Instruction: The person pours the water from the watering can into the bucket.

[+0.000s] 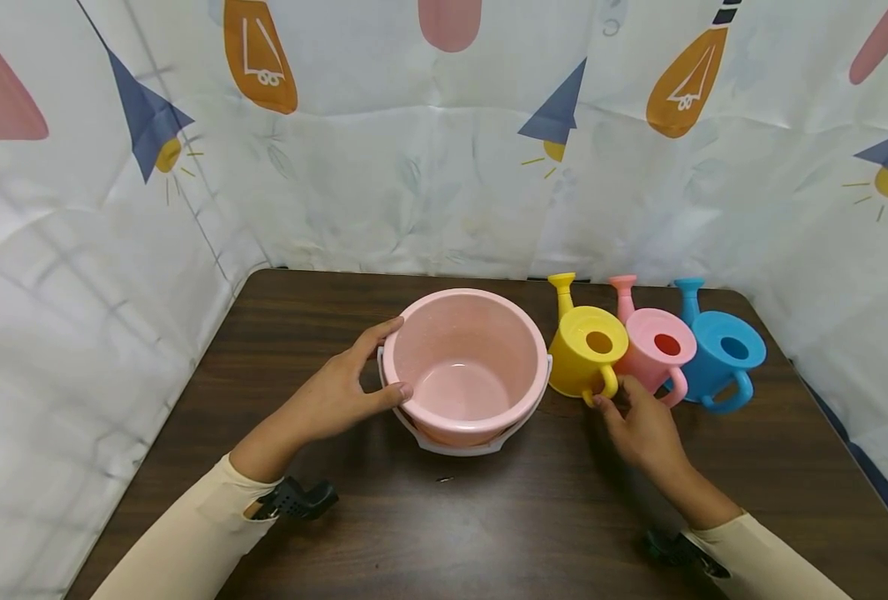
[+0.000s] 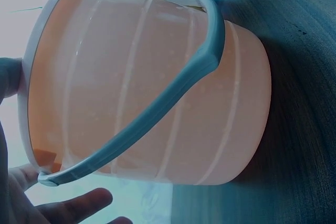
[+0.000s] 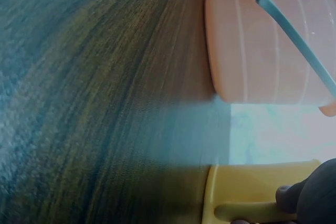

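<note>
One dark wood table (image 1: 489,533) stands against a printed white curtain (image 1: 414,192). On it, the left hand (image 1: 339,387), fingers spread apart, touches the rim (image 1: 462,422) of the pink bucket (image 1: 459,342); the right hand (image 1: 642,429) pinches the handle (image 1: 609,382) of the yellow watering can (image 1: 570,358), beside the pink can (image 1: 648,332).

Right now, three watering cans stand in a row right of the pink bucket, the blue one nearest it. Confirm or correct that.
The blue watering can is not nearest: the head view shows it farthest from the pink bucket, with the yellow watering can nearest. The rest is right.
</note>
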Demonstrator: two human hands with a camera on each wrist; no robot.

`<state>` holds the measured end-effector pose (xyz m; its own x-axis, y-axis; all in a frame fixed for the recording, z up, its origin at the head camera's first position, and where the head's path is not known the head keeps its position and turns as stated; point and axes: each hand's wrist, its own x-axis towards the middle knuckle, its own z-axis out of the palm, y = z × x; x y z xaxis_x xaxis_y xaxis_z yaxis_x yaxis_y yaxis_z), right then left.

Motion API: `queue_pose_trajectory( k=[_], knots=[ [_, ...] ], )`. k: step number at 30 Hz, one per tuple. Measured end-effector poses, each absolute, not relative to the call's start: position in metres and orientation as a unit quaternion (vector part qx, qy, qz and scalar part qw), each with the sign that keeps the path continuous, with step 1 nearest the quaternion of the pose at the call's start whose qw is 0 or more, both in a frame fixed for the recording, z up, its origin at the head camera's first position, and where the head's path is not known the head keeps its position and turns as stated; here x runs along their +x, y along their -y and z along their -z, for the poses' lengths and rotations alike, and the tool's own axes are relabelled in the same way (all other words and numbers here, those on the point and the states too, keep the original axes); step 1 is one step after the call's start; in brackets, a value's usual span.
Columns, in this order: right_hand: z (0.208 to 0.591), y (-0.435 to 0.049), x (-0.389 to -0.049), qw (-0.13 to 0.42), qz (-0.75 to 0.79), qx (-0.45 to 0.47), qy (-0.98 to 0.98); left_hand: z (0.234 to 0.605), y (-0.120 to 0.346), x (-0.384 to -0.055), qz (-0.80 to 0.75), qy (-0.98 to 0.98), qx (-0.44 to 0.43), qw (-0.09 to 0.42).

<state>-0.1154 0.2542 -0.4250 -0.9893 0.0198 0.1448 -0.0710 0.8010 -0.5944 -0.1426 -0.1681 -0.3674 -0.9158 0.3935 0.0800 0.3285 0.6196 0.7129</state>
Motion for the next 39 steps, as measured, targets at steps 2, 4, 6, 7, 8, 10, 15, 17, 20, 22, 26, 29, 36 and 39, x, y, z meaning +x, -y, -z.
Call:
queue_pose_trajectory(
  k=[2, 4, 6, 7, 8, 10, 15, 17, 20, 22, 26, 29, 36, 39],
  knots=[
    [0.426, -0.255, -0.115, 0.075, -0.314, 0.011, 0.947, 0.367, 0.168, -0.143, -0.389, -0.898, 0.201, 0.043],
    [0.428, -0.256, -0.114, 0.082, -0.313, 0.011, 0.946, 0.367, 0.168, -0.142, -0.390, -0.897, 0.202, 0.043],
    [0.429, -0.256, -0.114, 0.091, -0.314, 0.013, 0.945, 0.367, 0.168, -0.142, -0.389, -0.897, 0.203, 0.043],
    [0.430, -0.256, -0.113, 0.097, -0.314, 0.015, 0.944, 0.367, 0.168, -0.142, -0.389, -0.898, 0.203, 0.043],
    [0.430, -0.257, -0.113, 0.104, -0.314, 0.016, 0.944, 0.367, 0.168, -0.142, -0.388, -0.898, 0.203, 0.043],
    [0.431, -0.258, -0.113, 0.118, -0.313, 0.020, 0.942, 0.367, 0.168, -0.142, -0.388, -0.898, 0.202, 0.044],
    [0.430, -0.260, -0.114, 0.141, -0.301, 0.029, 0.943, 0.367, 0.168, -0.142, -0.390, -0.897, 0.201, 0.047],
    [0.429, -0.261, -0.115, 0.147, -0.294, 0.033, 0.944, 0.367, 0.168, -0.142, -0.389, -0.897, 0.204, 0.044],
    [0.427, -0.261, -0.115, 0.154, -0.290, 0.038, 0.944, 0.367, 0.167, -0.141, -0.388, -0.897, 0.206, 0.042],
    [0.425, -0.261, -0.115, 0.156, -0.291, 0.042, 0.943, 0.367, 0.167, -0.141, -0.388, -0.898, 0.206, 0.042],
    [0.419, -0.261, -0.114, 0.162, -0.297, 0.049, 0.940, 0.367, 0.168, -0.141, -0.390, -0.897, 0.202, 0.045],
    [0.412, -0.262, -0.113, 0.172, -0.294, 0.054, 0.939, 0.367, 0.168, -0.141, -0.390, -0.897, 0.202, 0.046],
    [0.395, -0.263, -0.110, 0.171, -0.289, 0.046, 0.941, 0.366, 0.168, -0.142, -0.386, -0.900, 0.199, 0.045],
    [0.387, -0.264, -0.109, 0.175, -0.282, 0.044, 0.942, 0.366, 0.167, -0.142, -0.387, -0.899, 0.198, 0.047]
  ],
)
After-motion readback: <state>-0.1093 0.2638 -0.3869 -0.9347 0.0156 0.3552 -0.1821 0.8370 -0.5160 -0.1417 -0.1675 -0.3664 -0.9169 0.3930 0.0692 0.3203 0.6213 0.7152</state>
